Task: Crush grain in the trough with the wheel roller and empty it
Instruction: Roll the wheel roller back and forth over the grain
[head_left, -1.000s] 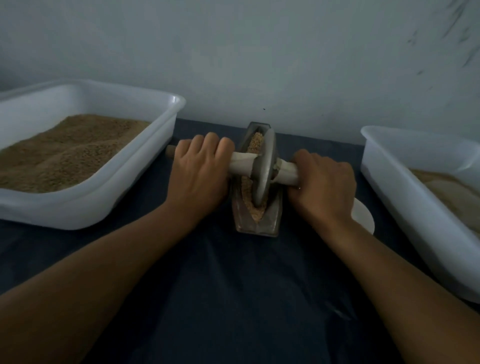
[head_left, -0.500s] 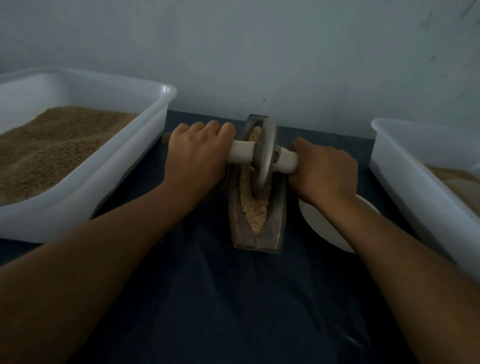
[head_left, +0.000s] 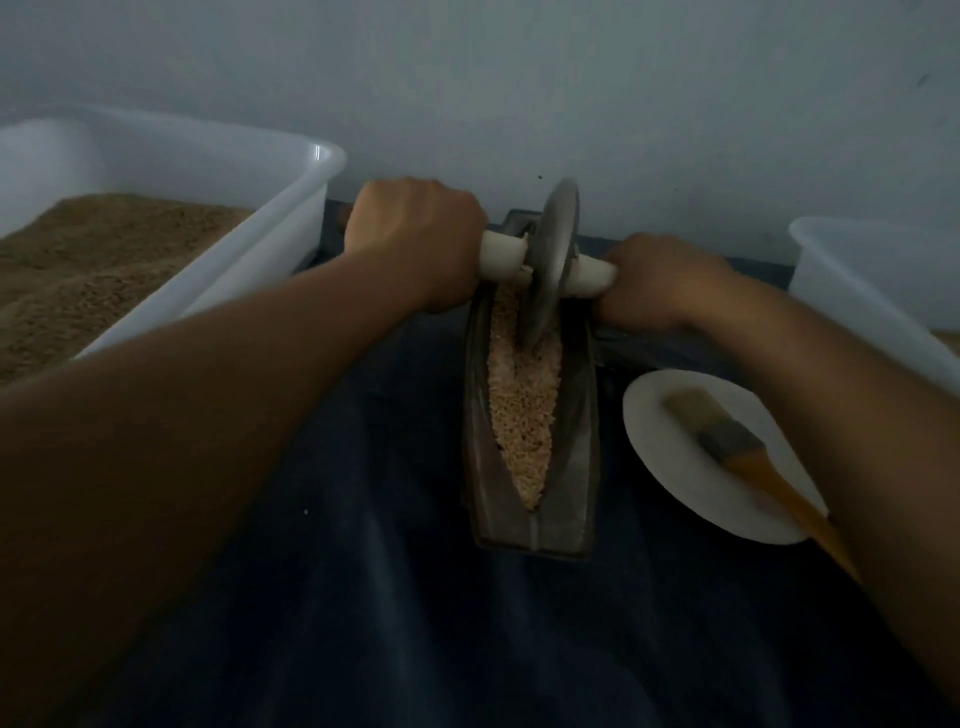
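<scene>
A dark boat-shaped trough (head_left: 571, 467) lies lengthwise on the dark cloth, with pale crushed grain (head_left: 522, 410) along its groove. The metal wheel roller (head_left: 553, 260) stands upright in the far end of the trough, its lower edge in the grain. My left hand (head_left: 415, 244) grips the pale axle handle on the wheel's left side. On the other side my right hand (head_left: 660, 283) grips the handle's right end.
A large white tub (head_left: 270, 244) of brown grain stands at the left, close to my left hand. Another white tub (head_left: 852, 291) stands at the right. A white plate (head_left: 670, 431) with a brush (head_left: 748, 457) on it lies beside the trough, under my right forearm.
Both hands have rolled the wheel away from me to the far end of the trough. More of the grain in the groove now shows, and the plate with the brush has come into sight.
</scene>
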